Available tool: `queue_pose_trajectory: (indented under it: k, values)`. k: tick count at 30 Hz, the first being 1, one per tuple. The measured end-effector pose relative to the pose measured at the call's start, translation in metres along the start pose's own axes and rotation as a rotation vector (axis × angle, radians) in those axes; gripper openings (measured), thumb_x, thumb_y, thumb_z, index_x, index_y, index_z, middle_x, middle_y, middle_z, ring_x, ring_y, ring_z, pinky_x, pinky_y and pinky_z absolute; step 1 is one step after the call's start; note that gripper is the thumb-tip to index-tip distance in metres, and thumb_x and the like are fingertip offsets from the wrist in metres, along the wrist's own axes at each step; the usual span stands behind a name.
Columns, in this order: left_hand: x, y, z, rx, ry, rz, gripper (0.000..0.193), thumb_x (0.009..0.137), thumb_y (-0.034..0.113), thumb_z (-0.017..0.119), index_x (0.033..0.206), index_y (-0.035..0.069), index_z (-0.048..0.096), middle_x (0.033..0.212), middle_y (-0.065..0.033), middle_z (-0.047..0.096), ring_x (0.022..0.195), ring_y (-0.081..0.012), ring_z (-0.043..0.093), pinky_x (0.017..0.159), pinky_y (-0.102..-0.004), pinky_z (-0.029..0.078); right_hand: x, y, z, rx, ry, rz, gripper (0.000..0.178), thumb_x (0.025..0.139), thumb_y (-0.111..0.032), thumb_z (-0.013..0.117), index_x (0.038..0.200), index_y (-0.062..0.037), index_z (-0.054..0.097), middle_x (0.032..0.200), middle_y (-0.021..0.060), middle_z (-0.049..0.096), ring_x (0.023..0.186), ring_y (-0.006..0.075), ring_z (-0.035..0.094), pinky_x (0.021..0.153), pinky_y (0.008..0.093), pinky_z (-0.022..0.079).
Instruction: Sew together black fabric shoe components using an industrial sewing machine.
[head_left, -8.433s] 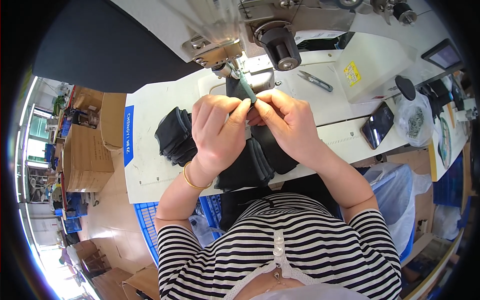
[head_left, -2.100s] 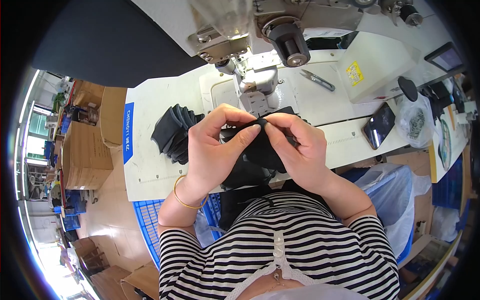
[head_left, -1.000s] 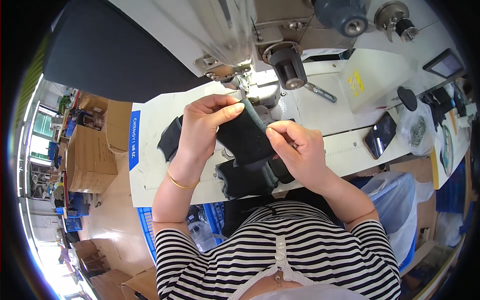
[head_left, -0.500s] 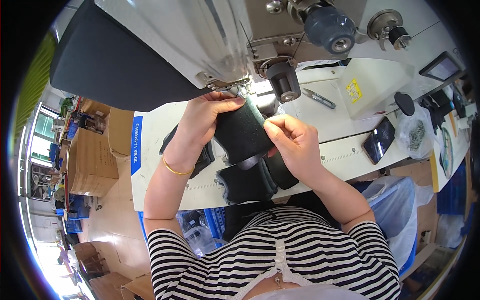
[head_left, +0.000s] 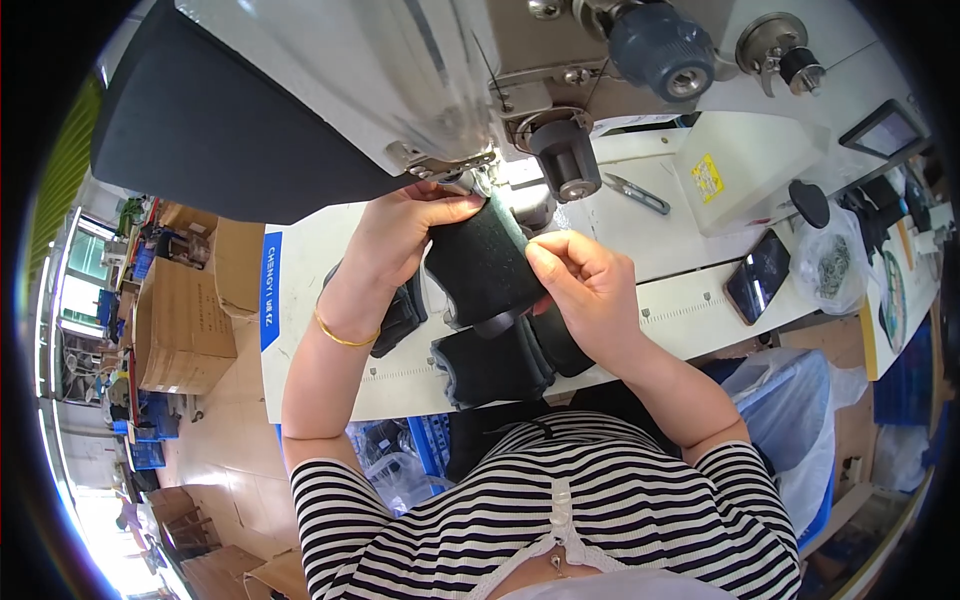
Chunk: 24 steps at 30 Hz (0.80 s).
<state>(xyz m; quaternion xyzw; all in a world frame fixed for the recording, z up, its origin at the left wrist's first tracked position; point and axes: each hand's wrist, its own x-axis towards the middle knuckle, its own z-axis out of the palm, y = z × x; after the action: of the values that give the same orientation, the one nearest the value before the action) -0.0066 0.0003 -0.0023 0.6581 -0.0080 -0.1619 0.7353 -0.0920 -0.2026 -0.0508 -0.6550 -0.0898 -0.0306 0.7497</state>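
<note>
A dark padded fabric piece [head_left: 478, 262] lies under the needle area of a sewing machine [head_left: 400, 80], its lighter edge running up toward the lit presser foot. With thumb and fingers, my left hand [head_left: 405, 225] pinches its upper left part close to the foot. On the piece's right edge, my right hand [head_left: 585, 285] holds it between thumb and forefinger. Another dark padded piece [head_left: 490, 365] hangs just below, near the table's front edge; whether it joins the held piece is unclear. More dark fabric [head_left: 400, 320] lies partly hidden behind my left forearm.
On the white table [head_left: 640, 345], a utility knife [head_left: 637, 193] and a phone [head_left: 756, 278] lie to the right. Beside them is a clear plastic bag [head_left: 830, 262]. A plastic-lined blue bin [head_left: 790, 420] stands below right; cardboard boxes [head_left: 185, 325] are at left.
Both hands keep their pinch on the fabric. My left hand and forearm have shifted very slightly left; the piece has barely moved.
</note>
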Motion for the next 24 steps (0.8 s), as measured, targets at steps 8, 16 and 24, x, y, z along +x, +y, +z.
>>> queue_pose_trajectory:
  k: [8,16,24]
  values:
    - [0.002,0.008,0.003,0.044,0.005,-0.036,0.024,0.082,-0.007,0.072,0.105,-0.005,0.066,0.1,-0.0123,0.07,0.094,-0.0192,0.066,0.088,-0.0296,0.051,0.001,-0.001,0.004,0.03,0.018,-0.026,0.018,0.098,-0.013,0.059,0.095,0.0033,0.067,0.067,0.0016,0.062,0.06,0.006,0.062,0.055,0.0221,0.052]
    - [0.002,0.01,0.005,0.043,-0.043,-0.014,0.03,0.083,-0.005,0.072,0.111,-0.006,0.061,0.104,-0.0116,0.07,0.1,-0.0184,0.065,0.094,-0.0297,0.048,0.002,0.003,0.004,-0.005,-0.016,-0.014,0.019,0.1,-0.014,0.058,0.099,0.0034,0.066,0.069,0.0031,0.063,0.064,0.0095,0.067,0.057,0.0233,0.053]
    - [0.003,0.004,-0.014,0.214,-0.129,0.062,0.026,0.084,-0.001,0.075,0.108,-0.002,0.066,0.103,-0.0088,0.071,0.1,-0.016,0.064,0.095,-0.0293,0.046,-0.011,-0.001,0.0,0.057,-0.098,0.08,0.021,0.101,-0.015,0.056,0.104,0.0041,0.066,0.078,0.0065,0.07,0.071,0.0138,0.072,0.061,0.0226,0.054]
